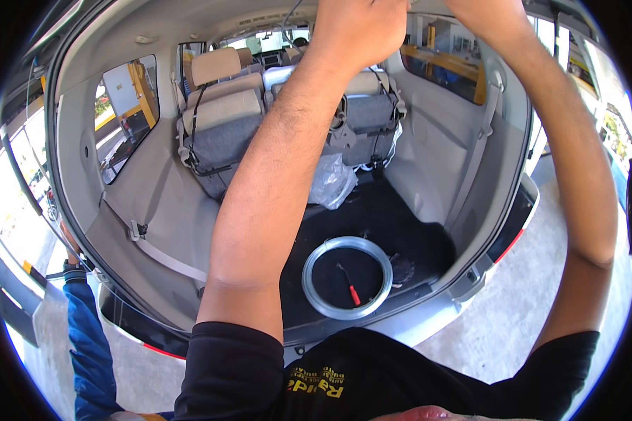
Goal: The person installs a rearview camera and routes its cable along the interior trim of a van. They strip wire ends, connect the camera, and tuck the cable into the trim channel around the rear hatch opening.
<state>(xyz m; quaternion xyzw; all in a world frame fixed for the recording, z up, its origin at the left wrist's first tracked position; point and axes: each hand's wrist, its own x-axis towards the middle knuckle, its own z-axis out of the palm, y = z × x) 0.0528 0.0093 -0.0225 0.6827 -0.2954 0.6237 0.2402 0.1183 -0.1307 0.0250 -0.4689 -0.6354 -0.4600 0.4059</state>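
Both my arms reach up to the top edge of the view, near the roof at the open rear of a vehicle. My left hand is closed, its knuckles bent; the frame edge cuts it off, so whatever is in it stays hidden. To its right, my right hand shows only its back and wrist, the fingers lying outside the picture. Below them, on the black cargo floor, lies a coil of silvery wire. Inside the coil rests a screwdriver with a red handle.
Folded grey and beige seats stand ahead, with a clear plastic bag behind them. A dark crumpled item lies beside the coil. A thin cable hangs near the roof. At left, another person's blue sleeve reaches the vehicle's side.
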